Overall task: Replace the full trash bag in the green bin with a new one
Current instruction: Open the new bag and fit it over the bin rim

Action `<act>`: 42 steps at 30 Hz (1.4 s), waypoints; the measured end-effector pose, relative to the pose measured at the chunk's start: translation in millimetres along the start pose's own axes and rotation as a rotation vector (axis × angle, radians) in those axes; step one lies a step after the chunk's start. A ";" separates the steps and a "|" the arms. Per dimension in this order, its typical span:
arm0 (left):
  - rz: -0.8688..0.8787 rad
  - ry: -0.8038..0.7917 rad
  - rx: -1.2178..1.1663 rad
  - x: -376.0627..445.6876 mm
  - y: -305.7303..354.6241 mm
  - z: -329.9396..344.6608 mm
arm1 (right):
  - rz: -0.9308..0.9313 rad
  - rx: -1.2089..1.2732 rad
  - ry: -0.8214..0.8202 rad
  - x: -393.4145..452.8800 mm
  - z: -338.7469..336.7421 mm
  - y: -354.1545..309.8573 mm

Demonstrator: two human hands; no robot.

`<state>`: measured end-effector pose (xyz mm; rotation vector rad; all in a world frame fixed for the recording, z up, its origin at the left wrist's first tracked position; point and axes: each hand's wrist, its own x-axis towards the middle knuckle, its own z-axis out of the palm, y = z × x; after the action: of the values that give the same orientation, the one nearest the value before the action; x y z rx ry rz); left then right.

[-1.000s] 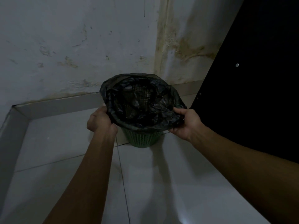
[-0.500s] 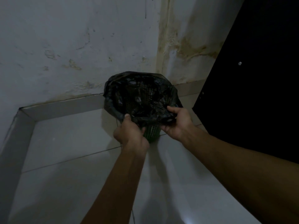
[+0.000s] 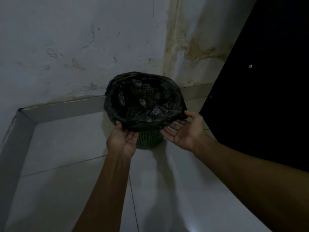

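Note:
A small green perforated bin [image 3: 148, 139] stands on the tiled floor near the room's corner. A black trash bag [image 3: 143, 101] lines it, its edge folded down over the rim and hiding most of the bin's wall. My left hand [image 3: 122, 138] is palm up below the bag's near edge, fingers straight, fingertips touching the folded plastic. My right hand [image 3: 185, 130] is also palm up at the bag's right near edge, with its fingers spread and its thumb by the fold. Neither hand grips the bag.
The stained white wall [image 3: 75, 56] and a tiled skirting [image 3: 66, 108] run behind the bin. A dark door or panel [image 3: 264, 97] stands close on the right. Pale floor tiles [image 3: 58, 190] spread on the near side of the bin.
Both hands let go of the bag's folded edge and turned palm up below it. My left hand moved from the bin's left side to its near side.

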<state>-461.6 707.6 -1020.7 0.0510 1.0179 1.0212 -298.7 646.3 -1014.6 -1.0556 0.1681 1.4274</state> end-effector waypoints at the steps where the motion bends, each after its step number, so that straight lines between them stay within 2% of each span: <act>1: 0.000 0.008 0.003 -0.2 0.9 -0.3 | -0.001 0.004 0.003 0.8 -1.4 -0.5; 13: 0.134 0.078 0.003 -9.4 -2.1 5.1 | 0.009 -0.257 0.152 13.9 5.8 4.0; 18: 0.177 0.122 0.006 -4.8 -2.3 2.7 | 0.016 -0.287 0.374 19.1 6.8 -0.4; 24: 0.215 0.085 0.020 3.1 -3.2 -4.4 | 0.000 -0.015 0.280 5.3 17.1 -14.4; 27: 0.210 0.072 0.037 5.0 -2.2 -6.2 | -0.003 -0.046 0.281 -2.9 19.3 -20.1; 32: 0.181 0.039 0.043 6.8 2.4 -8.6 | 0.024 -0.235 0.228 3.9 21.7 -22.1; 38: 0.102 -0.058 0.000 11.4 15.8 -10.3 | 0.002 -0.127 0.123 2.7 17.4 -17.7; 42: 0.046 -0.003 0.069 15.6 19.6 -12.6 | 0.007 -0.099 0.105 2.0 14.5 -14.0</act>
<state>-482.0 724.8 -1029.2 0.1331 1.0531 1.0272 -293.4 660.3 -1000.9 -1.2132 0.1792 1.3988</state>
